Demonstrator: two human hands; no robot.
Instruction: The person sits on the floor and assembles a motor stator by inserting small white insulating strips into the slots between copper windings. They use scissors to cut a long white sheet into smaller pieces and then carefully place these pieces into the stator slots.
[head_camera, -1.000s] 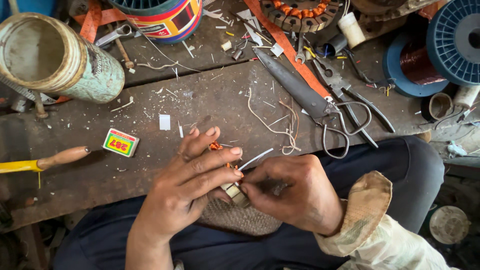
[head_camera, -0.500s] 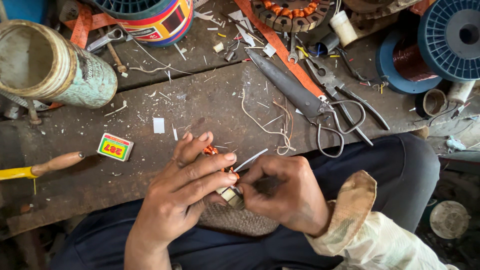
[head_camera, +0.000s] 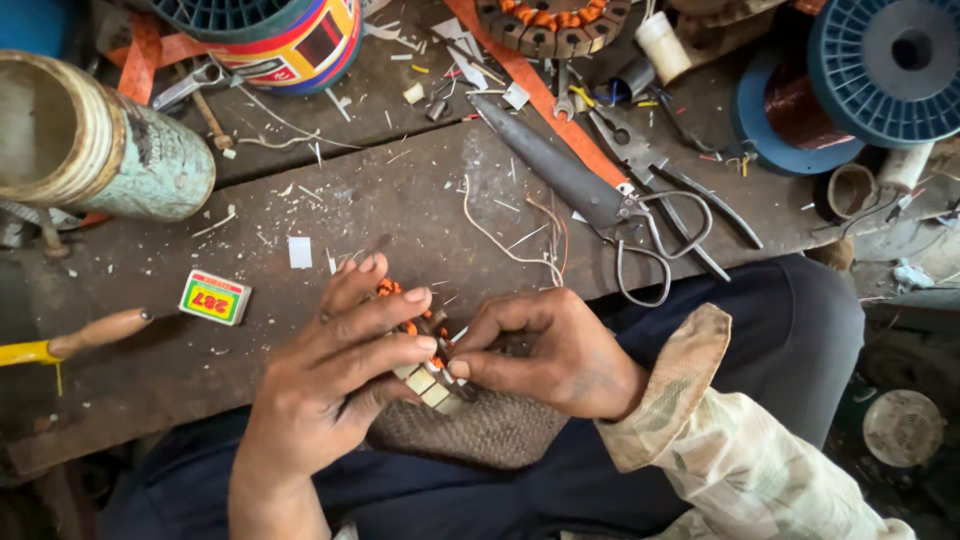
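Note:
My left hand (head_camera: 340, 365) wraps its fingers over a small motor winding part (head_camera: 425, 380) with orange wire and pale metal segments, held above my lap. My right hand (head_camera: 555, 350) pinches the same part from the right with thumb and forefinger. Most of the part is hidden under my fingers. A coarse brown cloth (head_camera: 480, 430) lies on my lap beneath both hands.
On the worn wooden bench: large scissors (head_camera: 600, 200), pliers (head_camera: 650, 165), a small matchbox (head_camera: 214, 297), a wooden-handled tool (head_camera: 85, 335), a metal can on its side (head_camera: 95, 140), a striped spool (head_camera: 290, 40), a blue spool of copper wire (head_camera: 860, 85), loose wire scraps (head_camera: 520, 240).
The white strip that stuck out between my hands is no longer visible. My right-hand fingers have closed in on the part. The view has shifted slightly.

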